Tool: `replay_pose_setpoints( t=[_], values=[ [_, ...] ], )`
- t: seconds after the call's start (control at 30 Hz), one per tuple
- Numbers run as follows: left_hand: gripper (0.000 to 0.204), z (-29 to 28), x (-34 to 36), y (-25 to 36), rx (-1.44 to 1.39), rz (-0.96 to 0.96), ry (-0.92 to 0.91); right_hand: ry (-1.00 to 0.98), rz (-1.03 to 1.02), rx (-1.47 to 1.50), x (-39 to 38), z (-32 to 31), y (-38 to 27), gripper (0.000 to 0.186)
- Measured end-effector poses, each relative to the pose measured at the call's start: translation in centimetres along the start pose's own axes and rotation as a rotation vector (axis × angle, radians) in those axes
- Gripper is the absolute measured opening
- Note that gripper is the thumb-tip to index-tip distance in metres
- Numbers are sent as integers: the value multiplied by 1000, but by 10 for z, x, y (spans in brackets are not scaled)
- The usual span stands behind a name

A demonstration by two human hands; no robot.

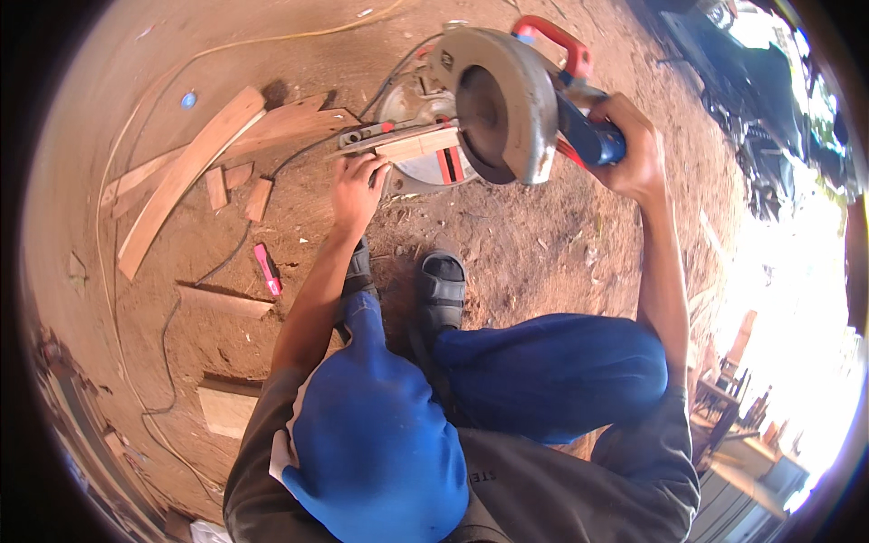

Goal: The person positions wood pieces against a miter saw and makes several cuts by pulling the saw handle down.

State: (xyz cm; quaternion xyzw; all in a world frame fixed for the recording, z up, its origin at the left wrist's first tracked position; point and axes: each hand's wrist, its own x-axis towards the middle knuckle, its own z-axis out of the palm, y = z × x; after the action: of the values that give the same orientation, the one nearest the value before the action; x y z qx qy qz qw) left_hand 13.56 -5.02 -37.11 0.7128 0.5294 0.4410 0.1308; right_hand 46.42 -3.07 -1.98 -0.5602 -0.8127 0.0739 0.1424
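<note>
A miter saw stands on the dirt ground, its grey blade guard [520,86] and dark round blade [482,113] raised over the base. My right hand [631,145] is wrapped round the saw's blue-and-black handle [593,136]. Across the saw's base [425,172], against the fence, lies a short light wood piece [418,145]. My left hand [360,185] holds that piece at its left end, fingers bent over its near edge. The blade is close to the piece's right end; whether they touch I cannot tell.
Long planks [181,185] and small wood offcuts [217,187] lie to the left. A pink-handled tool [268,270] rests nearer me. Cables [167,362] run along the left ground. A motorcycle [733,81] stands far right, and a wooden table [742,452] is near right.
</note>
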Motion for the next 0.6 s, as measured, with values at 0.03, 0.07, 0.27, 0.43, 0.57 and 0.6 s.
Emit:
replay_pose_setpoints(
  t=[0.03,0.07,0.27,0.43,0.57,0.6],
  values=[
    [24,5,2,2,-7,15,-22,4,0,-21,0,-2,-2,41],
    [24,7,4,6,10,24,-37,9,5,-40,0,-2,-2,42],
    [30,-1,5,4,111,133,-161,113,-91,-68,1,22,24,52],
    [38,4,13,20,101,232,-256,-4,60,-27,-8,-26,0,49],
    [41,-9,19,13,153,258,-342,75,91,-16,-5,0,9,34],
    [41,-8,19,15,151,264,-354,84,88,-15,-7,0,9,34]
  ],
)
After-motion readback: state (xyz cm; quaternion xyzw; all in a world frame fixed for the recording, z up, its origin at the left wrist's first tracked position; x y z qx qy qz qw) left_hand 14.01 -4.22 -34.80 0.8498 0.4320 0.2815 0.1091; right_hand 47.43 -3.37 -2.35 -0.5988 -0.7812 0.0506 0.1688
